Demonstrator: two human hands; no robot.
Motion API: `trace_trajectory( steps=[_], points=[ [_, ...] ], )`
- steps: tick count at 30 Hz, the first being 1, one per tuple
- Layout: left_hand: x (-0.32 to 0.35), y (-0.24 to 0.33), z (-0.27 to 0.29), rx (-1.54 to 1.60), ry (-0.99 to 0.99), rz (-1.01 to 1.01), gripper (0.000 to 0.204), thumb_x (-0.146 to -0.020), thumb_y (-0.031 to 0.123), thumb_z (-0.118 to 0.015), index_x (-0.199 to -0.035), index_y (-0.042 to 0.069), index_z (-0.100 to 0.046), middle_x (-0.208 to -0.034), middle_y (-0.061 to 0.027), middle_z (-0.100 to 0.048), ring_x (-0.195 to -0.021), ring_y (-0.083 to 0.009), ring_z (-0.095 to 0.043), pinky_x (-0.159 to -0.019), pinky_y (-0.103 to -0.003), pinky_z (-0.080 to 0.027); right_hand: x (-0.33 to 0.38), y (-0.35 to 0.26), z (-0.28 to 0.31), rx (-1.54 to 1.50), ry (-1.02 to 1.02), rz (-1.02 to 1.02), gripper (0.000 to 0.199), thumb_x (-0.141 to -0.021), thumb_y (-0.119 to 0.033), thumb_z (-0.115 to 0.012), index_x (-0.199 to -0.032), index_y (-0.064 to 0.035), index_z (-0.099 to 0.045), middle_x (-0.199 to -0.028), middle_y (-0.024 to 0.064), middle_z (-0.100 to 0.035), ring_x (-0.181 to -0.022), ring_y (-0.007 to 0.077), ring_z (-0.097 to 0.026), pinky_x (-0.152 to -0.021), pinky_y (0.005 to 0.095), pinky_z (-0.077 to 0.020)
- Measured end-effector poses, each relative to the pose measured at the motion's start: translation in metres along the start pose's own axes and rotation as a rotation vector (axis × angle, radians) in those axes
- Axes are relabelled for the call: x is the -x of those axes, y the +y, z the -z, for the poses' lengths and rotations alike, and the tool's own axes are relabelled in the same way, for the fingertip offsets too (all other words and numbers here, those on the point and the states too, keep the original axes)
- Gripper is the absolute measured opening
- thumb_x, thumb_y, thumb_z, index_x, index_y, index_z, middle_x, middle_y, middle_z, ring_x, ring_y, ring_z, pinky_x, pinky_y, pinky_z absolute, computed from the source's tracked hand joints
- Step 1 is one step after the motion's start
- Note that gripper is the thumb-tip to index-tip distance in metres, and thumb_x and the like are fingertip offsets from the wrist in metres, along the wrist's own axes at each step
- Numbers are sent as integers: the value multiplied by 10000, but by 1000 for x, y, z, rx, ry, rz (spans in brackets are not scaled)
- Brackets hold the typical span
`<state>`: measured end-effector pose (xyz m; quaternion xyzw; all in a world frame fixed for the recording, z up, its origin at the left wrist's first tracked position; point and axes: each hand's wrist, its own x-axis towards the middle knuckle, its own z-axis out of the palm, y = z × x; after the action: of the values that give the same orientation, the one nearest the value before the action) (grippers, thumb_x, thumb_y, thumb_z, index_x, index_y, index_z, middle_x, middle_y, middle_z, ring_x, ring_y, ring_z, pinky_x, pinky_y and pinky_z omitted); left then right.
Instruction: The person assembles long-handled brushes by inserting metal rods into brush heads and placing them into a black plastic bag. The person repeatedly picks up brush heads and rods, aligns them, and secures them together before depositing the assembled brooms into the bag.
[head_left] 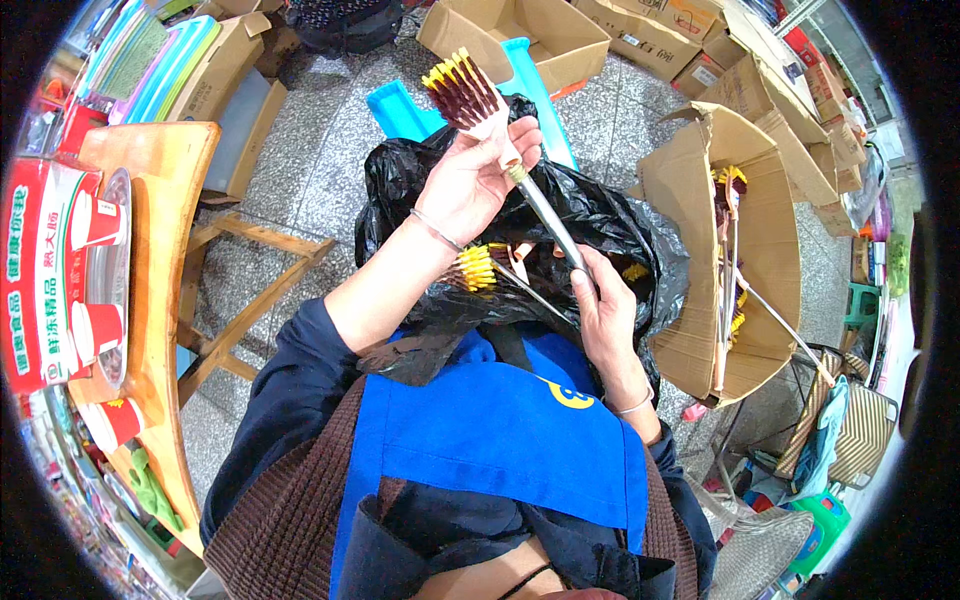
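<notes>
A brush (467,92) with dark, yellow-tipped bristles, a pale pink head and a long metal handle slants up in front of me. My left hand (460,190), palm up, holds it around the neck, just below the bristles. Lower down, my right hand (608,310) grips the metal handle. Under both hands a black plastic bag (395,195) lies spread open over my lap. More yellow-tipped bristles (475,268) and metal rods show inside it; the rest of its contents is hidden by folds and my arms.
To the right, an open cardboard box (680,280) holds several similar brushes (735,190). A light blue plastic stool (400,110) stands beyond the bag, with an empty-looking carton (460,35) behind it. A wooden table (170,230) with red-and-white tubs (95,330) borders my left.
</notes>
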<state>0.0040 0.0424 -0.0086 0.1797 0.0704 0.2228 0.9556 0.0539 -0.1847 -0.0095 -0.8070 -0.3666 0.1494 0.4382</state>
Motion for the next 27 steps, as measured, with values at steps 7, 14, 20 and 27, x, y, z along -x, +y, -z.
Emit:
trace_trajectory(
  steps=[7,14,20,27],
  points=[
    [4,-4,-1,-115,26,-29,306,-912,48,-532,-1208,-11,-483,-1178,-184,-568,-1088,-289,-569,-943,-398,-491,1,3,-4,80,83,58,254,-888,-139,-597,-1135,-76,-596,-967,132,-642,-844,275,-646,-721,331,-509],
    [7,-7,-2,-283,69,-104,236,-901,52,-548,-1124,-24,-536,-1094,-166,-610,-1024,-275,-605,-934,-399,-496,1,-6,-5,434,234,144,318,-829,-150,-648,-1145,-139,-609,-767,80,-567,-669,258,-592,-588,370,-483],
    [7,-14,-1,-302,97,-133,226,-905,53,-532,-1118,-22,-536,-1070,-164,-614,-996,-273,-616,-929,-407,-502,4,-6,-11,523,260,101,350,-811,-171,-672,-1156,-152,-616,-719,81,-555,-641,251,-584,-583,364,-484],
    [9,-19,1,-359,58,-152,195,-883,40,-556,-1065,-29,-567,-1025,-150,-630,-959,-274,-629,-923,-416,-507,-8,-11,25,-725,-355,-586,307,-937,-262,-561,-1152,-49,-613,-608,-63,-421,-490,11,-325,-421,159,-235]
  ],
)
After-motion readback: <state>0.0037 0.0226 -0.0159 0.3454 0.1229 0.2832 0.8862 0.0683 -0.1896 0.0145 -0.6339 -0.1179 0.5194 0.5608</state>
